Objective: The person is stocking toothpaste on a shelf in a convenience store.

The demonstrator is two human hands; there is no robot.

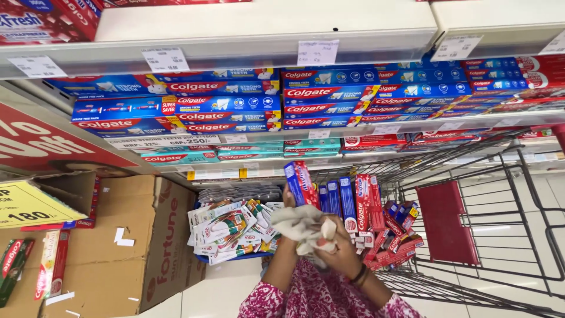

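Seen from the camera on the person's head, looking down past the arms at a shop aisle. The person is standing close to a wire shopping trolley (471, 235), both forearms in a pink and white patterned sleeve (318, 297). The left hand (291, 229) is gripping a red and blue toothpaste box (301, 184), a long slim carton held upright and leaning slightly left, its top end sticking up above the fingers. The hand is mostly hidden behind cloth, so how tightly its fingers are curling round the box cannot be told. The right hand (336, 250), with dark bangles at the wrist, is closing its fingers around a crumpled off-white cloth (303, 227), pressing it against the lower part of the box. The cloth is looking soft, bunched and a little grubby.

Just behind the hands, more red and blue toothpaste boxes (365, 209) are standing on end in the trolley, with smaller red cartons piled beside them. To the left, a blue bin (235, 257) is holding a heap of white and green packets (226, 229). A brown cardboard carton (132, 241) is sitting further left. Above, shelves (265, 35) are carrying flat stacks of blue and red toothpaste boxes, with paper price tags along the edges.
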